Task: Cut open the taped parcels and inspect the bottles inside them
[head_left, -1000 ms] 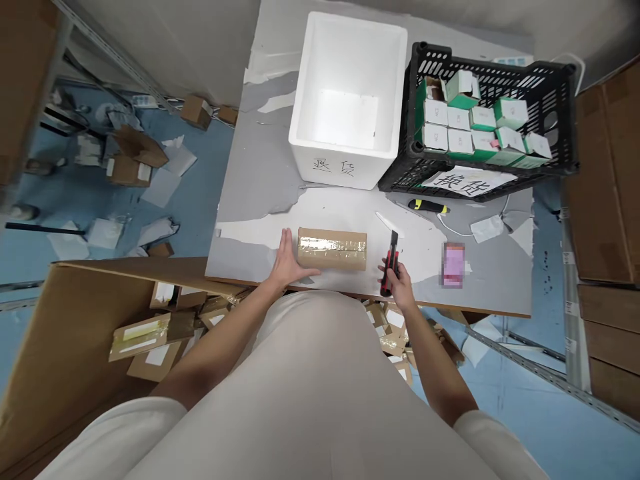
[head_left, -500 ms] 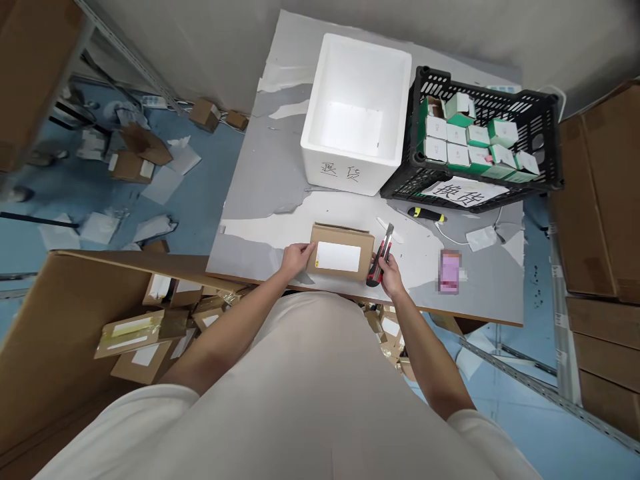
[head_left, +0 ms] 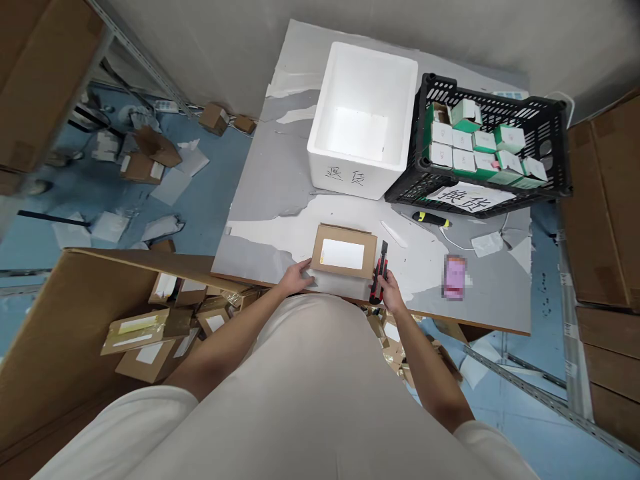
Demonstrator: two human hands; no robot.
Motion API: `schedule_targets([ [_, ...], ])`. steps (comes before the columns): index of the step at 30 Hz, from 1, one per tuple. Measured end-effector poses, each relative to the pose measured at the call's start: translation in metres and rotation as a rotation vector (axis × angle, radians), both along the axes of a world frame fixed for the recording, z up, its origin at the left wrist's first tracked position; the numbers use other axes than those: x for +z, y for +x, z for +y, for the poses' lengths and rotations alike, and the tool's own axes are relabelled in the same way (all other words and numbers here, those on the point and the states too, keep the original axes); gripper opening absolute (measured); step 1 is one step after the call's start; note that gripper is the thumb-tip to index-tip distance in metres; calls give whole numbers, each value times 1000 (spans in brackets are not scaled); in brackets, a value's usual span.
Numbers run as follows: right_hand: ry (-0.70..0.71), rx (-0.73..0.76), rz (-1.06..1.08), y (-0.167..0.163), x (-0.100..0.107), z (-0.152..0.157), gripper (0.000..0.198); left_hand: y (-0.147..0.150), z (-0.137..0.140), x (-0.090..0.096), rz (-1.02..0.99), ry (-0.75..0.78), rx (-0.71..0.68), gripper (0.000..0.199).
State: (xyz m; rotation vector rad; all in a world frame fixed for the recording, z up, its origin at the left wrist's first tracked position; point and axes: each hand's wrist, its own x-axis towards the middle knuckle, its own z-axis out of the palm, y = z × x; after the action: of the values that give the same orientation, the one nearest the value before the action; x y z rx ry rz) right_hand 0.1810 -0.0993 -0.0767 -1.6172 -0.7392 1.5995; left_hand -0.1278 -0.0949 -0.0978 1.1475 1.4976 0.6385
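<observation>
The left hand (head_left: 297, 278) is held with thumb and fingers apart, at the near-left corner of the white-labelled carton (head_left: 345, 251), which is seen near the front edge of the counter (head_left: 254, 190); just beside it, the utility knife (head_left: 379, 276) is gripped in the right hand (head_left: 391, 291); positioning seems in hand, with steady support called for

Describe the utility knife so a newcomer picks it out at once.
Find the white foam box on the table; in front of it is a white-labelled brown carton. The utility knife is just right of that carton, in the right hand. Its red-and-black body sets it apart from the black-and-yellow tool by the crate.
</observation>
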Motion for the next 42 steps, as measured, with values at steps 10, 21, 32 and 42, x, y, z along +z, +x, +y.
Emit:
schedule_targets([
  [10, 176, 67, -149, 3, 31, 21, 42, 14, 28, 46, 325, 73, 135, 46],
  [21, 287, 440, -794, -4, 65, 79, 44, 41, 34, 39, 502, 704, -371, 31],
  [32, 532, 1552, -1263, -75, 112, 125, 58, 41, 36, 24, 528, 755, -391, 35],
  [42, 477, 1608, -1405, -81, 117, 113, 69, 36, 36, 24, 510, 730, -416, 33],
])
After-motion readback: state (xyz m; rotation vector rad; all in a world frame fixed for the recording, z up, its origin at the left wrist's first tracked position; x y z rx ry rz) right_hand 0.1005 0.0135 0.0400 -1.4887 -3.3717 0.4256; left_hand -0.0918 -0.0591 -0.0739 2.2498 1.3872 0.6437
